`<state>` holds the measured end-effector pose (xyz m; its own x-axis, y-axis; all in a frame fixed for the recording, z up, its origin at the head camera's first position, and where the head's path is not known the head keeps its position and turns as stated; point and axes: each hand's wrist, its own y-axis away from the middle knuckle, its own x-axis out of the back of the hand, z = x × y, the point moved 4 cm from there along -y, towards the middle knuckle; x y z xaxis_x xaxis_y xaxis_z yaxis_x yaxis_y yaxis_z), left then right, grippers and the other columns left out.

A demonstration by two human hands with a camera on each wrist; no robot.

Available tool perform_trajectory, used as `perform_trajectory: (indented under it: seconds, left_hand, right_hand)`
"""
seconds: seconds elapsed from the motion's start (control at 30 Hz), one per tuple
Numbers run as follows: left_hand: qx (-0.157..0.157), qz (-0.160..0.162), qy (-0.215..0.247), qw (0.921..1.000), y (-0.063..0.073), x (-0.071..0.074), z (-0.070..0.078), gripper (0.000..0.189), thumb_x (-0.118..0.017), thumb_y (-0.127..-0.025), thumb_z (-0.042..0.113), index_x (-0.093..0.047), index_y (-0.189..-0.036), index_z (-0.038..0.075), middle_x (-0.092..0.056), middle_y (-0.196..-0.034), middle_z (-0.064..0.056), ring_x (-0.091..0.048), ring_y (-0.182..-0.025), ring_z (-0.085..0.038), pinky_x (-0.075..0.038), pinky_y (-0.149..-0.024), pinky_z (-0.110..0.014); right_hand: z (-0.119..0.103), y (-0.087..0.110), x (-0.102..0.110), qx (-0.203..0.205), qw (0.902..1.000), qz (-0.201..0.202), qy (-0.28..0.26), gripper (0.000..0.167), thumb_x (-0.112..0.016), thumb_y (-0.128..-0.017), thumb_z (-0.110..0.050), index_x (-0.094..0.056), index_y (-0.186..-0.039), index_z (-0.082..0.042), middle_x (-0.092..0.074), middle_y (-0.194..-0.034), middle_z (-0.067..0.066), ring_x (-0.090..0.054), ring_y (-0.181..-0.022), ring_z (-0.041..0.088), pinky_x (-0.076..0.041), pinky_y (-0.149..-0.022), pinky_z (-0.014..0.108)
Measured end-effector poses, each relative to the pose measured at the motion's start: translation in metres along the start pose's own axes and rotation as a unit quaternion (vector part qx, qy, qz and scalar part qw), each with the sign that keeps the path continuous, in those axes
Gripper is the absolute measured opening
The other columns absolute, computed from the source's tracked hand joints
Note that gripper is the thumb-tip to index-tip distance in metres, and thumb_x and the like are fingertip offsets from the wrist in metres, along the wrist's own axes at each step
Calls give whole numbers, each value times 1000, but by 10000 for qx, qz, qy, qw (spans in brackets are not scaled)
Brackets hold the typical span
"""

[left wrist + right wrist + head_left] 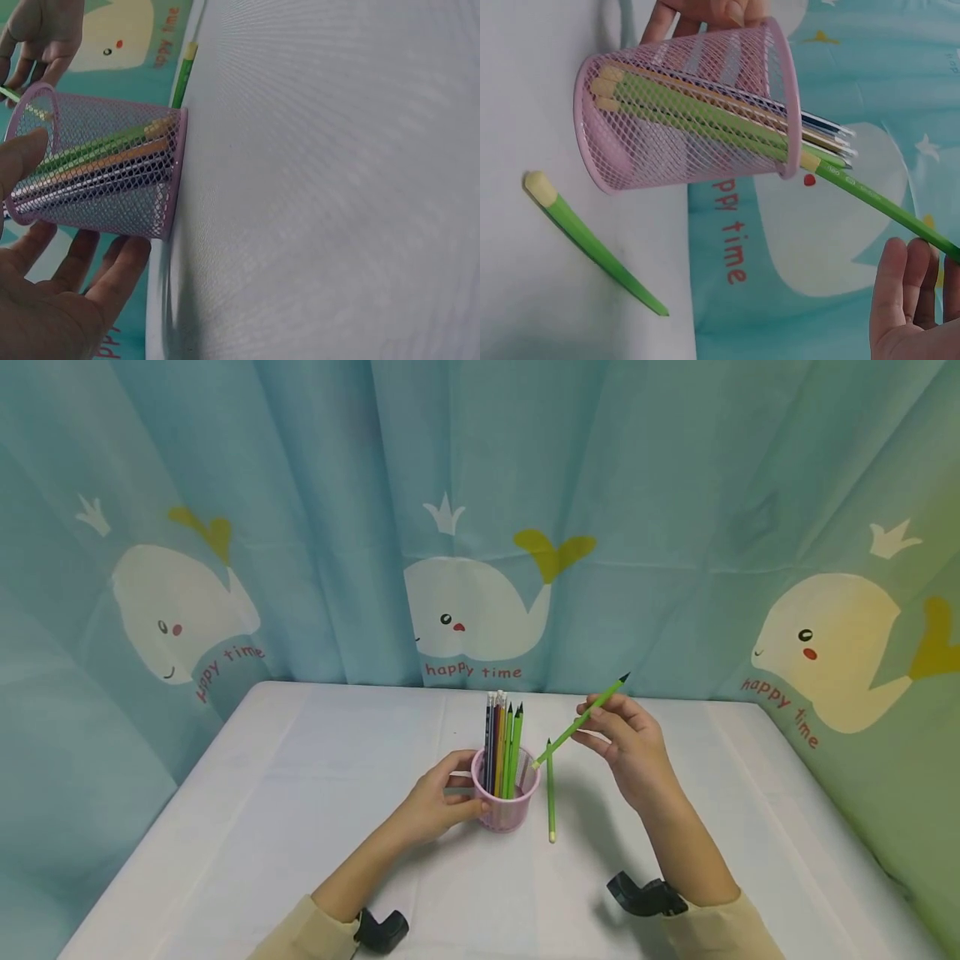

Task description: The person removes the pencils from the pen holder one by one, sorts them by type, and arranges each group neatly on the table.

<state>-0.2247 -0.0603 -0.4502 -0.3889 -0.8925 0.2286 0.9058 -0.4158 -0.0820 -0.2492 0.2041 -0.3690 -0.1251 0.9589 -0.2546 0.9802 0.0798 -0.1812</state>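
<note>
A pink mesh pencil cup [506,814] stands upright on the table, holding several pencils [501,747], some green and some darker. My left hand [438,802] grips its left side, thumb in front and fingers behind. In my right hand [630,747] a green pencil [577,722] is pinched, tilted with its dark tip up and its pale end low by the cup's right rim. The right wrist view shows that pale end [810,160] close to the rim; whether it touches, I cannot tell. Another green pencil [551,802] lies on the table just right of the cup.
The white table [315,777] reaches back to a blue-green curtain [645,527] printed with whales. Dark wrist mounts [647,895] sit on both forearms near the sleeve cuffs.
</note>
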Motion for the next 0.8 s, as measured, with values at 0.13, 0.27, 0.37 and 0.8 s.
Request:
perform_trajectory:
  seconds: [0.13,0.27,0.37,0.8]
  left_hand:
    - [16,-10,52,10000,0,1,0,68,-78,-85,11,-45,-144,8,-51,-137,-20,-58,-122,-36,-54,-100,-40]
    - [11,8,72,10000,1,1,2,68,-78,-85,11,-45,-144,7,-51,-138,-20,-58,-123,-37,-54,-100,-40]
    - [-22,0,66,10000,1,2,2,67,-78,-85,11,-45,-143,6,-51,-138,-20,-58,-123,-37,-54,-100,-40]
    - [56,23,7,10000,2,-1,3,66,-78,-85,12,-46,-143,9,-52,-137,-18,-59,-121,-35,-55,-98,-37]
  right_hand:
    - [-2,-1,4,-8,9998,95,-147,13,-51,-101,-2,-63,-103,-8,-60,-108,4,-66,-94,15,-61,-87,36]
    - [0,-3,6,-83,9996,133,-239,14,-51,-101,-2,-62,-102,-10,-59,-108,3,-65,-86,13,-61,-85,35]
    - [4,-5,8,-194,9995,151,-219,14,-52,-101,-3,-63,-101,-11,-60,-108,3,-64,-83,13,-62,-83,36]
    - [32,-12,27,-749,9942,269,719,13,-58,-99,-9,-62,-109,-16,-64,-95,-2,-62,-81,11,-62,-76,30]
